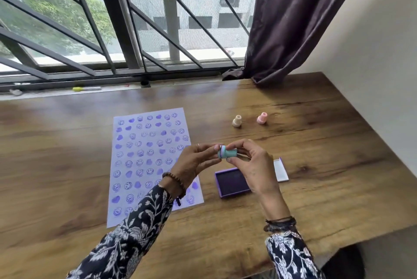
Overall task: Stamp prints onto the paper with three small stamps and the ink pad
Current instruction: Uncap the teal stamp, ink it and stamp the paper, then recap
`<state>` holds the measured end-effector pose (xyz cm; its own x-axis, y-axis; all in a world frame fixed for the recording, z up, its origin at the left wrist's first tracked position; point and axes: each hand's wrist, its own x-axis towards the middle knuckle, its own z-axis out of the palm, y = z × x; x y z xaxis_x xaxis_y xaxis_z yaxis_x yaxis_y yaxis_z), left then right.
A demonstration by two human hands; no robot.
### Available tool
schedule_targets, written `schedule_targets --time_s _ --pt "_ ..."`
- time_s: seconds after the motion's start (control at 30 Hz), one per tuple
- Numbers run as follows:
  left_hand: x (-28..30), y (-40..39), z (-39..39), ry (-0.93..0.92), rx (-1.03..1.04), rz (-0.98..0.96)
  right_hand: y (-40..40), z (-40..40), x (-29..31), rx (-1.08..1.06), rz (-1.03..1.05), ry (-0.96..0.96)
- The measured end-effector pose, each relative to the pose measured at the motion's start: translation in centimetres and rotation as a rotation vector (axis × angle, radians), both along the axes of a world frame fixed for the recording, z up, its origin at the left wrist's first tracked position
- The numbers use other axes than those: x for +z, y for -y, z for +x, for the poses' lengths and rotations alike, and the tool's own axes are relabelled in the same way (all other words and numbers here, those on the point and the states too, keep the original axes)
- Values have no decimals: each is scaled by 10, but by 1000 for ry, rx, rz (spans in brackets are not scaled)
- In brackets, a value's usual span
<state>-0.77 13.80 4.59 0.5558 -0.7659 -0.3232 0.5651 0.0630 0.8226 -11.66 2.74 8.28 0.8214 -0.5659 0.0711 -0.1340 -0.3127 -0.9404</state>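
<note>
A small teal stamp (227,152) is held sideways in the air between both hands, above the table. My right hand (251,165) pinches its body and my left hand (194,161) pinches its printing end. Below them the open purple ink pad (231,182) lies on the table, its white lid (280,170) beside it on the right. The paper (144,156) lies to the left, covered with several rows of purple smiley and heart prints. A beige stamp (237,121) and a pink stamp (262,118) stand upright farther back on the right.
The wooden table (316,143) ends at a front right edge. A barred window (112,19) runs along the back with a yellow-capped pen (86,88) on its sill. A dark curtain (293,19) hangs at the back right beside a white wall.
</note>
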Motion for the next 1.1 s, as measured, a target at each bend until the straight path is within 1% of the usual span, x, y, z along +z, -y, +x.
schedule_targets --time_s 0.1,0.23,0.27,0.37,0.47,0.57,0.63,0.73,0.8,0.9,1.0,1.07,1.1 --pt "4 0 3 21 4 -21 -1 1 2 8 -88 23" --pt "8 0 6 17 16 -47 2 5 5 2 -97 3" --pt "9 1 7 3 26 -57 3 6 6 -7 -70 -5" --pt "12 2 10 10 40 -61 4 10 7 -32 105 12" --pt "10 4 11 50 29 -44 4 17 5 -52 133 -26" --pt "3 7 12 30 70 -47 4 26 -1 -117 185 -27" --pt "-3 8 16 -4 135 -51 5 30 -8 -148 290 -18" --pt "-14 6 23 -8 201 -41 6 36 -23 -100 458 -25" --pt "-21 5 28 90 199 31 7 43 -32 -71 480 -39" --pt "-29 6 41 316 145 167 12 57 -42 -58 429 -56" --pt "-33 14 56 551 106 294 19 77 -52 -53 321 -77" --pt "-37 21 65 727 142 412 25 93 -59 -48 201 -113" --pt "-39 24 70 784 165 455 28 100 -62 -45 168 -122"
